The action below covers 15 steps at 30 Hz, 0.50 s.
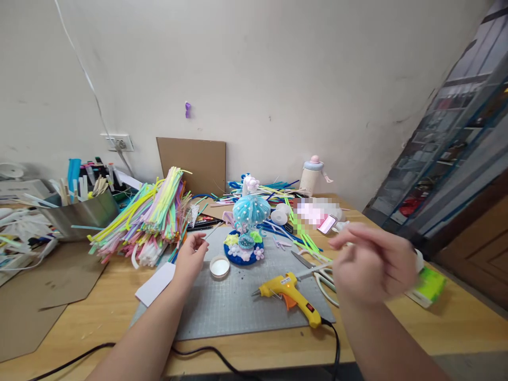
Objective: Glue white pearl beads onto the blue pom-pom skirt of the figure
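Note:
My left hand (192,256) hovers over the left part of the grey cutting mat (206,317), fingers loosely bent, with no object visible in it. Close by on its right is a round white lid or shallow dish (219,267). Beyond that stands a blue fuzzy mushroom-like craft (251,211) dotted with white beads, on a dark blue base with flowers. My right hand (373,264) is raised at the right, blurred and closed; what its fingers hold, if anything, is hidden. Left of it lies a yellow hot glue gun (286,288), a clear glue stick (313,269) jutting from its back.
Scissors (326,286) lie partly behind my right hand. A large heap of pastel pipe cleaners (146,225) is at left, beside a metal bin (85,216) of tools. A bottle (311,175) stands at the back. The black cord (214,350) runs along the front edge.

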{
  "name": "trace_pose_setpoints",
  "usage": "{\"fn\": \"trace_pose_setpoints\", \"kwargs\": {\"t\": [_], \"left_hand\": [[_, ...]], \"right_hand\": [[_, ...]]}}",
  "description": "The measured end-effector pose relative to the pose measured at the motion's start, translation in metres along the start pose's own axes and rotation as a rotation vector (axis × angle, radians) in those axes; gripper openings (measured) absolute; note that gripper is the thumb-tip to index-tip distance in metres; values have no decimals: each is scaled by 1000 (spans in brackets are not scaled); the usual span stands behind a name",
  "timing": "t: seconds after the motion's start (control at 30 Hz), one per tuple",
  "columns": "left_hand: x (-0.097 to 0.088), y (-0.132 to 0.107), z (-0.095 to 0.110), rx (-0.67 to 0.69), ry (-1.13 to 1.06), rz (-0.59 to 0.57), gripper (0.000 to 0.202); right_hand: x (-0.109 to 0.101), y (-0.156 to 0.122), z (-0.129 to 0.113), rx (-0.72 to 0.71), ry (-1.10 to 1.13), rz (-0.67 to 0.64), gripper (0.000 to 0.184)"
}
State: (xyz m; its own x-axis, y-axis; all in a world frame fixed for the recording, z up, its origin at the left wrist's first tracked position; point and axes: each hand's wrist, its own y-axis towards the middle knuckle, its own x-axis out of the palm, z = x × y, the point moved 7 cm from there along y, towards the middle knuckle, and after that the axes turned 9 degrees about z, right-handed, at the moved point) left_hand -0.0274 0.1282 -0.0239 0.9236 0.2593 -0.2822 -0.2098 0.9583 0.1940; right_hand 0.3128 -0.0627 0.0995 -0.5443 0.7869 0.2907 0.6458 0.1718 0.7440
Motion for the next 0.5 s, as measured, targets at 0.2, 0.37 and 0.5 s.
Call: {"fn": "trace_pose_setpoints", "kwargs": {"t": [0.2,0.37,0.5], "left_hand": [[5,-3,-2,-35,1,-27,30],[8,-3,-5,-65,-2,-41,28],[10,-3,-7,-87,-6,-46,27]], "right_hand": [[42,-11,83,148,10,-91,14],[42,-27,94,259,65,-184,15],[51,-38,95,306,87,-272,17]]}}
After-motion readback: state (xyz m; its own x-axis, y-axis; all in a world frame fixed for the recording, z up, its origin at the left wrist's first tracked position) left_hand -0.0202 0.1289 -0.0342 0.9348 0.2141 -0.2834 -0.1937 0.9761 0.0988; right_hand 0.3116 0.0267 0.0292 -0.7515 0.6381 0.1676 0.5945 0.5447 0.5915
